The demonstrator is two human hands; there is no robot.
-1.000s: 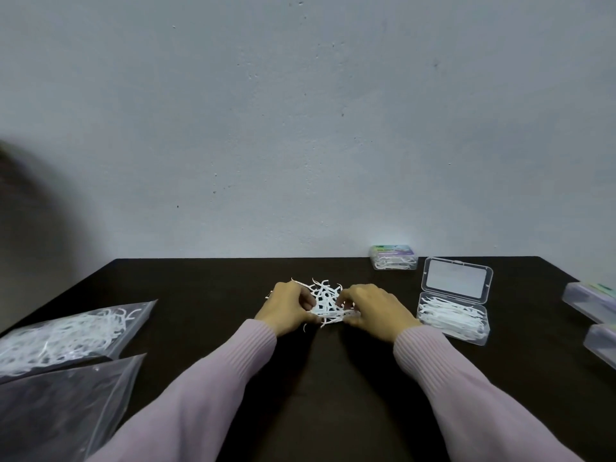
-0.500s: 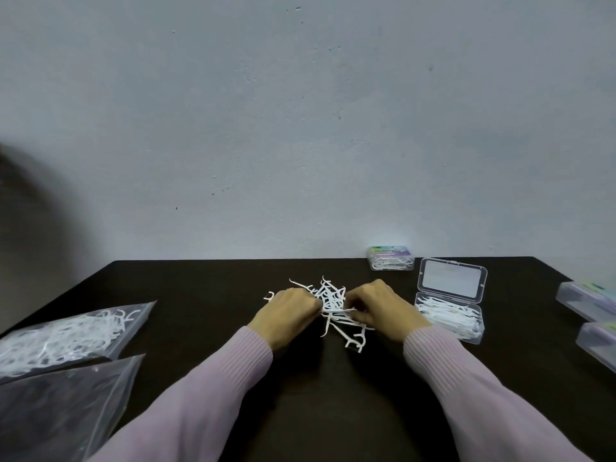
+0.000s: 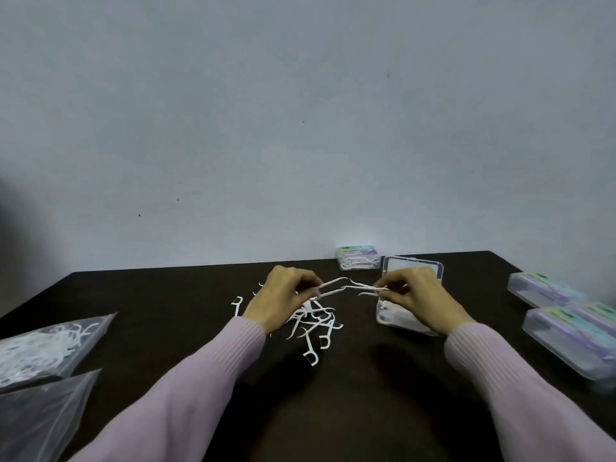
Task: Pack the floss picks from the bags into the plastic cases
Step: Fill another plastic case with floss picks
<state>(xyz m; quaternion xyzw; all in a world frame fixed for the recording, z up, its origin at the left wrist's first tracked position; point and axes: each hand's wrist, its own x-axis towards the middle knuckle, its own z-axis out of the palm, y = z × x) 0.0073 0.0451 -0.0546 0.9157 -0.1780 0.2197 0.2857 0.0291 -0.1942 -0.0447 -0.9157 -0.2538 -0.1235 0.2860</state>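
A: What is the biggest thing here?
B: A dark desk against a pale wall. Everything else can be placed from the open case on it, right of the middle.

A: What lies far from that case?
B: Well to its left, at the desk's left edge, a clear bag full of white floss picks, and a second clear bag nearer the person; what the second holds cannot be told. Well to the right of the open case lie closed cases with pale coloured labels. Just behind it, by the wall, is one closed case with white picks visible inside.

A: And the open case itself?
B: Its lid stands up at the back. White picks show in its tray, partly hidden by the right hand.

A: The hands?
B: Both come out of lilac sleeves. The right hand hovers over the open case, its fingers pinched closed on a few picks pointing left. The left hand, left of the case, is pinched closed on two picks pointing right. The two sets of tips nearly meet between the hands.

A: Any loose ones?
B: A small heap of picks lies on the desk left of the open case, under and beside the left hand, and a single pick lies further left.
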